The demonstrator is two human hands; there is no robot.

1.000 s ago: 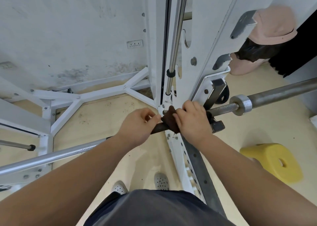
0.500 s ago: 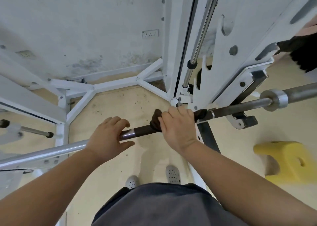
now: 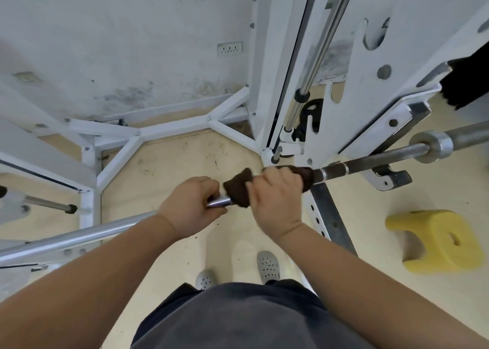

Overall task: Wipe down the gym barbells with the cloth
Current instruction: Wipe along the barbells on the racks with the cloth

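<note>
A steel barbell [image 3: 79, 236] runs across the view from lower left to a collar [image 3: 432, 146] at the right, resting in a white rack. A dark brown cloth [image 3: 238, 190] is wrapped round the bar near its middle. My right hand [image 3: 275, 197] grips the cloth and the bar under it. Just to its left, my left hand [image 3: 191, 205] curls round the bare shiny bar, touching the cloth's edge. The bar beneath both hands is hidden.
The white rack frame [image 3: 169, 131] and its upright [image 3: 267, 70] with a chrome guide rod [image 3: 315, 52] stand close ahead. A perforated grey rail [image 3: 330, 216] lies on the floor at the right, near a yellow foam block [image 3: 436, 240]. My shoes [image 3: 267, 265] are below.
My left hand has slid right along the bar and closed round it beside the cloth. My right hand has kept its grip on the cloth, which now bunches out at the left.
</note>
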